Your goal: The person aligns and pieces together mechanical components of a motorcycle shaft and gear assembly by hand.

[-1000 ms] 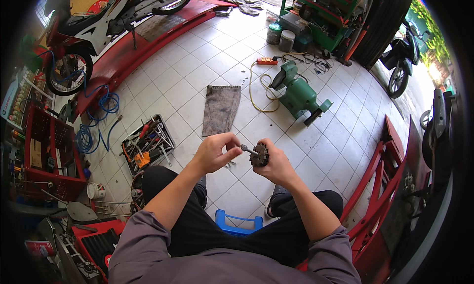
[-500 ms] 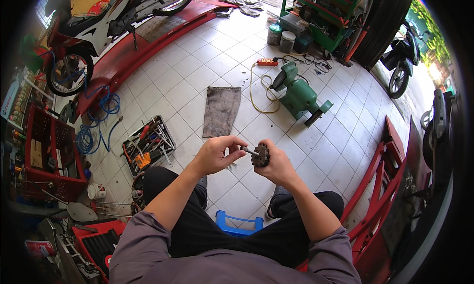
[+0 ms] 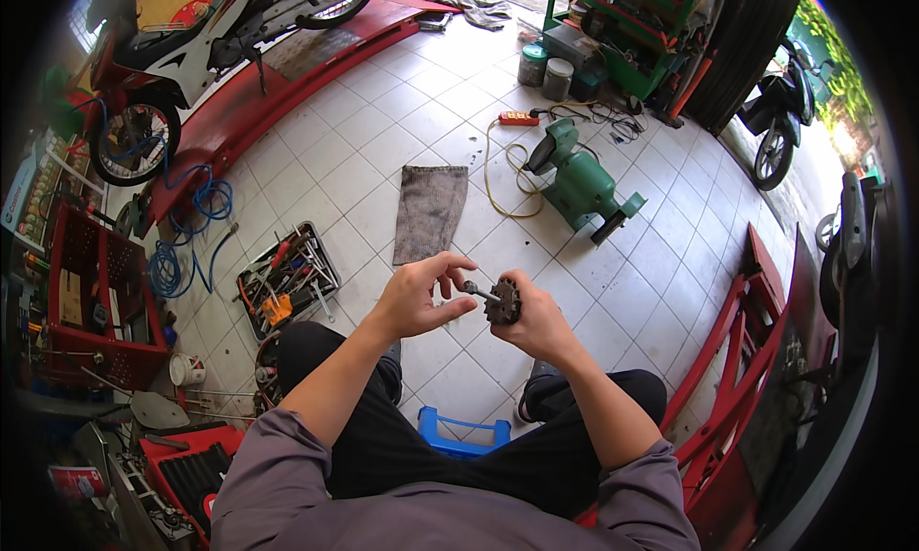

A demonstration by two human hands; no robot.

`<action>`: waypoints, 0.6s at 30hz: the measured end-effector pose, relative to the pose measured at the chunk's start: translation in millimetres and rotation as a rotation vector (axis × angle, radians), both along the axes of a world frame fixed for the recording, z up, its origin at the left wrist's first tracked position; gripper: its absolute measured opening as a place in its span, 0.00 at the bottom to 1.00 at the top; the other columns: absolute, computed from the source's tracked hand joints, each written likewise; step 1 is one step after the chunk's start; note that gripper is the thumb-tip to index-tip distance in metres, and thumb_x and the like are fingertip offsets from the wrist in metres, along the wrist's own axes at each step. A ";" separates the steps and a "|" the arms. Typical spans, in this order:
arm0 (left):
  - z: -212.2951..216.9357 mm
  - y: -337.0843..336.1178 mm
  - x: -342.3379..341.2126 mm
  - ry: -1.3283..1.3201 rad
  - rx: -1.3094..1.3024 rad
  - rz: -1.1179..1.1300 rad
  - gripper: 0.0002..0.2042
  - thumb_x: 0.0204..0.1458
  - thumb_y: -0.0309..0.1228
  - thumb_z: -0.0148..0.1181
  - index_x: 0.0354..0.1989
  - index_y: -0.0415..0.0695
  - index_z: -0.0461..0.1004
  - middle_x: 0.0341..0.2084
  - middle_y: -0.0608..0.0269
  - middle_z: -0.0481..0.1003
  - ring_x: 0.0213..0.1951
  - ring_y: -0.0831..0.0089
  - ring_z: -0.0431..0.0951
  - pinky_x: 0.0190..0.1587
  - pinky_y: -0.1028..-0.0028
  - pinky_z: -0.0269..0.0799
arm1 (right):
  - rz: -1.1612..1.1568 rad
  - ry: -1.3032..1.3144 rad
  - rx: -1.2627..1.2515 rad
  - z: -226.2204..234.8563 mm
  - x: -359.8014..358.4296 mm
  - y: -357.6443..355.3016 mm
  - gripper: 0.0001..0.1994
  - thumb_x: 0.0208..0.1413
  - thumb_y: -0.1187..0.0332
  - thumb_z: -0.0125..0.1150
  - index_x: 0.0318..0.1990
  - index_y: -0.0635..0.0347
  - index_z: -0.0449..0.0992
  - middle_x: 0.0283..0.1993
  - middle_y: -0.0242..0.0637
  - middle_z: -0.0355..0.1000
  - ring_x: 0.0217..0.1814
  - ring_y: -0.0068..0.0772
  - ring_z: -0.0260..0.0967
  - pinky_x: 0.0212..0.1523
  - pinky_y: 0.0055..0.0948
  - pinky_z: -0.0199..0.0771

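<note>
My right hand (image 3: 536,314) grips a dark, toothed sprocket-like metal part (image 3: 501,304) by its right side, above the floor between my knees. A bright metal shaft (image 3: 481,292) with a wider end sticks out of this part toward the left. Around that end, my left hand (image 3: 418,294) is open, thumb and index finger spread apart with the shaft's end in the gap. Its fingertips look clear of the shaft. Just beyond my left hand, a grey-brown cloth (image 3: 431,214) lies on the tiles.
A green bench grinder (image 3: 584,187) and an orange power strip (image 3: 519,119) are on the floor ahead. To the left are a tool tray (image 3: 287,278) and a blue hose (image 3: 170,264). A red metal frame (image 3: 718,359) stands right; a blue stool (image 3: 464,448) is below me.
My left thumb and fingers have let go of the shaft's end and spread apart. The shaft now tilts slightly more upward to the left, while my right hand keeps its grip.
</note>
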State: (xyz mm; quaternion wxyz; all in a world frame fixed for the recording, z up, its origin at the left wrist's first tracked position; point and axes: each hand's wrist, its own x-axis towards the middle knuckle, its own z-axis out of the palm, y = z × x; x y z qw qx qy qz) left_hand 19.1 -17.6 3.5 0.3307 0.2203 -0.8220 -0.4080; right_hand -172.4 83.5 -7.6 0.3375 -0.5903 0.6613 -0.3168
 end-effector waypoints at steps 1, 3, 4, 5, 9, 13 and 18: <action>3.4 3.0 -3.5 0.076 0.036 0.008 0.13 0.48 0.39 0.68 0.29 0.42 0.75 0.16 0.67 0.73 0.19 0.79 0.71 0.21 0.78 0.63 | -0.006 0.003 0.004 0.3 -0.3 0.0 0.25 0.38 0.68 0.66 0.47 0.59 0.65 0.35 0.49 0.73 0.39 0.54 0.71 0.39 0.43 0.70; -0.8 -0.5 0.2 -0.043 0.013 -0.014 0.12 0.49 0.37 0.68 0.30 0.41 0.76 0.18 0.67 0.74 0.21 0.79 0.72 0.21 0.78 0.63 | -0.006 0.014 0.006 1.2 -0.7 -0.2 0.25 0.38 0.68 0.66 0.47 0.59 0.65 0.35 0.49 0.73 0.39 0.54 0.71 0.39 0.43 0.70; -5.1 -3.4 2.8 -0.101 0.002 -0.025 0.11 0.49 0.36 0.67 0.30 0.41 0.76 0.19 0.67 0.74 0.21 0.79 0.73 0.21 0.78 0.63 | -0.003 0.023 0.008 0.7 -1.7 -0.1 0.25 0.38 0.68 0.66 0.47 0.59 0.65 0.35 0.49 0.73 0.39 0.54 0.71 0.40 0.43 0.70; -13.3 -7.9 7.0 -0.136 -0.018 -0.028 0.11 0.49 0.36 0.67 0.31 0.41 0.76 0.20 0.67 0.74 0.22 0.79 0.73 0.21 0.79 0.63 | 0.004 0.030 0.009 0.7 -1.3 -0.6 0.25 0.38 0.68 0.66 0.47 0.59 0.65 0.35 0.49 0.73 0.39 0.54 0.71 0.40 0.43 0.70; -6.1 -2.8 4.1 -0.050 0.056 -0.006 0.10 0.50 0.34 0.67 0.34 0.41 0.76 0.21 0.68 0.75 0.23 0.81 0.74 0.22 0.81 0.63 | 0.004 -0.017 0.011 0.1 0.1 -0.4 0.25 0.38 0.68 0.66 0.47 0.59 0.65 0.35 0.49 0.73 0.39 0.54 0.71 0.40 0.42 0.70; -3.7 3.2 -3.0 0.028 0.037 -0.011 0.11 0.49 0.35 0.67 0.34 0.41 0.76 0.20 0.69 0.74 0.22 0.83 0.73 0.22 0.82 0.62 | -0.010 -0.015 0.020 1.5 -1.2 -0.1 0.25 0.38 0.69 0.66 0.47 0.59 0.65 0.35 0.49 0.73 0.39 0.54 0.71 0.40 0.42 0.70; -10.3 -5.2 6.5 -0.086 0.032 0.011 0.09 0.48 0.29 0.67 0.37 0.43 0.77 0.24 0.68 0.76 0.23 0.83 0.73 0.22 0.82 0.62 | -0.004 -0.014 0.007 1.1 0.4 -0.5 0.26 0.38 0.69 0.66 0.47 0.59 0.65 0.35 0.49 0.73 0.40 0.54 0.71 0.40 0.42 0.70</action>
